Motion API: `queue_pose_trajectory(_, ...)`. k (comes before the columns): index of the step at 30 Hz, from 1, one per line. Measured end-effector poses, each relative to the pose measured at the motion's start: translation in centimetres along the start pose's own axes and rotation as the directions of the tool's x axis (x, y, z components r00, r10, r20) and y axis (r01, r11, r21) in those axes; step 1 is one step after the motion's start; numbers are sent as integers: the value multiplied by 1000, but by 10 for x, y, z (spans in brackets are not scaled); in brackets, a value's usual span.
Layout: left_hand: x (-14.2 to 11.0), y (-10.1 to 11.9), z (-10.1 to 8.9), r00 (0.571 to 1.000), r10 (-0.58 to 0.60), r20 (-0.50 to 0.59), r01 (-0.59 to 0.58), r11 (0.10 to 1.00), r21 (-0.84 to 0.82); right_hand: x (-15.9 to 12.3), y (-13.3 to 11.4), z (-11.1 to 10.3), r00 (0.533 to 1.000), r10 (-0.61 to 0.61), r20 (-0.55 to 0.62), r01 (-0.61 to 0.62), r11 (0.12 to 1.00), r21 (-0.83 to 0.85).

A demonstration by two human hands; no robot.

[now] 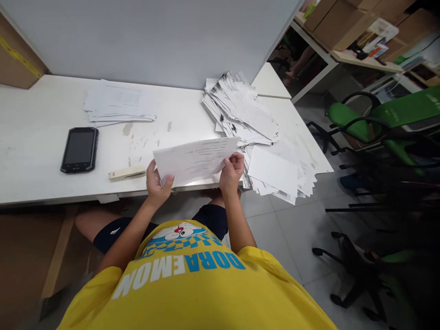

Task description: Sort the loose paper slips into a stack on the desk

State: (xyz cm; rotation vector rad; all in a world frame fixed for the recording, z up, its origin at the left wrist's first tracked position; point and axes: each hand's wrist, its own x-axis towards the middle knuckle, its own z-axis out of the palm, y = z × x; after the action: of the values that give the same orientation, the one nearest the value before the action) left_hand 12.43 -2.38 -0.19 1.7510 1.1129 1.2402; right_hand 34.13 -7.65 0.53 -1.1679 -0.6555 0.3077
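Observation:
A printed sheet of paper [195,160], perhaps more than one, is held up at the table's front edge, tilted, with lines of text on its right part. My left hand [158,183] grips its left end, thumb on the near face. At the right end, my right hand [232,172] pinches the paper between thumb and curled fingers. Just left of my left hand lies a cream stapler [127,173]. Beside my right hand, a fanned heap of papers [273,172] reaches over the table edge. Behind it spreads another messy pile of printed papers [240,110].
A neater paper stack [117,103] lies at the back left, with a black handheld device [79,150] in front of it. A grey partition [154,41] stands behind the white table [27,137]. Cardboard box [20,55] at far left. Green chairs [350,121] stand to the right.

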Motion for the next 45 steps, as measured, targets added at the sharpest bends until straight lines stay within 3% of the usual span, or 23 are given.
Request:
queue_pose_trajectory(2, 14, 7, -8, 1000, 1, -15, 0, 998, 69, 4, -6, 9, 999, -37, 5, 37, 999, 11)
queue_pose_trajectory(4, 44, 15, -22, 996, -11, -93, 26, 987, 160, 5, -15, 15, 997, -64, 36, 64, 998, 11)
queue_pose_trajectory(6, 94, 18, -40, 988, 9, -152, 26, 974, 225, 5, -27, 13, 993, -107, 39, 108, 994, -24)
queue_pose_trajectory(8, 157, 13, -61, 993, -9, -118, 46, 946, 320, 6, -39, 0, 985, -172, -24, 169, 980, -105)
queue_pose_trajectory(11, 251, -13, -91, 974, -159, -159, 214, 872, 440, 11, -57, -43, 953, -269, -137, 210, 918, -337)
queue_pose_trajectory(13, 295, -34, -104, 956, -245, -164, 295, 800, 523, 14, -67, -81, 936, -314, -158, 189, 828, -528)
queue_pose_trajectory(16, 329, -59, -112, 958, -264, -111, 274, 734, 621, 11, -76, -135, 928, -336, -160, 115, 667, -736)
queue_pose_trajectory(19, 337, -70, -110, 959, -252, -130, 273, 703, 657, 3, -70, -164, 963, -229, -140, 29, 606, -795)
queue_pose_trajectory(21, 337, -72, -104, 964, -199, -178, 267, 709, 653, 2, -59, -168, 990, -116, -83, 6, 619, -786)
queue_pose_trajectory(24, 327, -61, -88, 980, -88, -178, 176, 797, 578, 9, -40, -164, 999, -31, 7, 24, 587, -809)
queue_pose_trajectory(27, 306, -33, -62, 996, 85, 12, -79, 849, 523, 17, -28, -162, 998, -16, 54, 56, 437, -898)
queue_pose_trajectory(29, 286, -6, -39, 969, 193, 153, -244, 838, 488, 20, -25, -164, 997, -20, 77, 79, 329, -941)
queue_pose_trajectory(31, 261, 24, -10, 945, 227, 234, -311, 841, 443, 23, -25, -165, 996, -41, 79, 87, 271, -959)
queue_pose_trajectory(33, 229, 51, 23, 894, 293, 340, -412, 837, 361, 24, -27, -165, 994, -97, 41, 69, 306, -949)
queue_pose_trajectory(36, 171, 81, 76, 733, 390, 557, -526, 844, 102, 21, -35, -161, 972, -223, -70, 54, 506, -861)
queue_pose_trajectory(38, 129, 94, 108, 633, 408, 658, -476, 875, -85, 15, -42, -157, 951, -283, -126, 78, 612, -787)
queue_pose_trajectory(39, 109, 98, 122, 619, 393, 680, -407, 901, -150, 11, -45, -155, 942, -307, -136, 99, 639, -762)
queue_pose_trajectory(40, 90, 101, 134, 641, 334, 691, -285, 940, -190, 7, -47, -153, 935, -329, -132, 123, 651, -749)
queue_pose_trajectory(41, 72, 103, 145, 663, 230, 712, -103, 970, -218, 2, -48, -150, 930, -349, -113, 153, 648, -746)
queue_pose_trajectory(42, 56, 104, 155, 660, 119, 742, 106, 963, -248, -3, -47, -147, 928, -363, -79, 186, 637, -748)
queue_pose_trajectory(43, 42, 103, 163, 626, 38, 779, 297, 912, -283, -8, -44, -144, 929, -369, -29, 223, 622, -750)
queue_pose_trajectory(45, 20, 99, 177, 574, -45, 818, 555, 756, -348, -14, -34, -138, 926, -368, 90, 310, 599, -738)
